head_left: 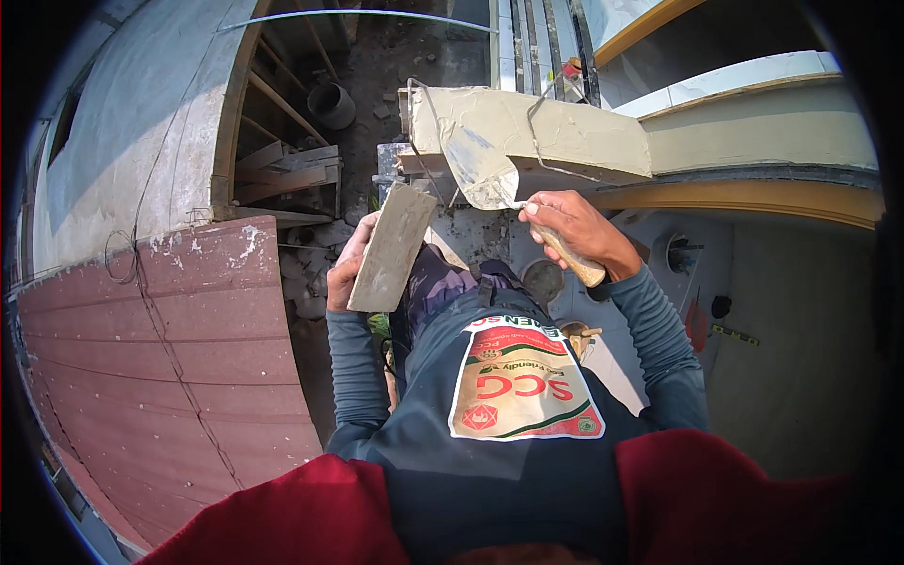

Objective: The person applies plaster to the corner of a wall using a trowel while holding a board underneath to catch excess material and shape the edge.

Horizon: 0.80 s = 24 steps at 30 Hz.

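Observation:
My right hand is closed round the wooden handle of a trowel. The trowel's blade, smeared with pale wet mortar, points up and left, overlapping the near edge of a cream-plastered ledge. Further left, my left hand grips a rectangular plastering float from its far side. Grey cement coats the float's visible flat face, which is tilted. The float's back and most of my left fingers are hidden. A gap separates float and trowel.
A red-brown corrugated sheet fills the lower left, with cables across it. Bent wires loop over the ledge. Below lie a bucket, scrap timber and a round container. A spirit level shows at right.

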### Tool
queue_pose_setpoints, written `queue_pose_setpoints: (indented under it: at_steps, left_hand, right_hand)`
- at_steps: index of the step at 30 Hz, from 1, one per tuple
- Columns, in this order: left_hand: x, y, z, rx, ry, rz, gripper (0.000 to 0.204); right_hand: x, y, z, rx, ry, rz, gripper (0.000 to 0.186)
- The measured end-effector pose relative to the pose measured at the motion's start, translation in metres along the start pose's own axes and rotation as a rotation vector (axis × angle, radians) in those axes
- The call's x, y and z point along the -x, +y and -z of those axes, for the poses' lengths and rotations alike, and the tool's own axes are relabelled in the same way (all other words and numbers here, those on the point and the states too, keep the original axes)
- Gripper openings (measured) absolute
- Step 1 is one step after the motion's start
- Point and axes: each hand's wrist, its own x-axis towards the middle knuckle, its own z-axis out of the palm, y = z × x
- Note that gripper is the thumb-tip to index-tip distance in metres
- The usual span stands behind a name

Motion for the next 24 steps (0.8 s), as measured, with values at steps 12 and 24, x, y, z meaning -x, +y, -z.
queue_pose_setpoints:
  at_steps: [12, 24]
  left_hand:
    - [0.020, 0.001, -0.023, 0.030, 0.079, -0.039, 0.088]
    - [0.008, 0.005, -0.058, -0.047, 0.077, -0.024, 0.085]
  right_hand:
    - [-0.049, 0.064, 0.016, 0.750, 0.887, 0.654, 0.047]
    - [-0.005, 0.050, 0.092, 0.669, 1.437, 0.719, 0.031]
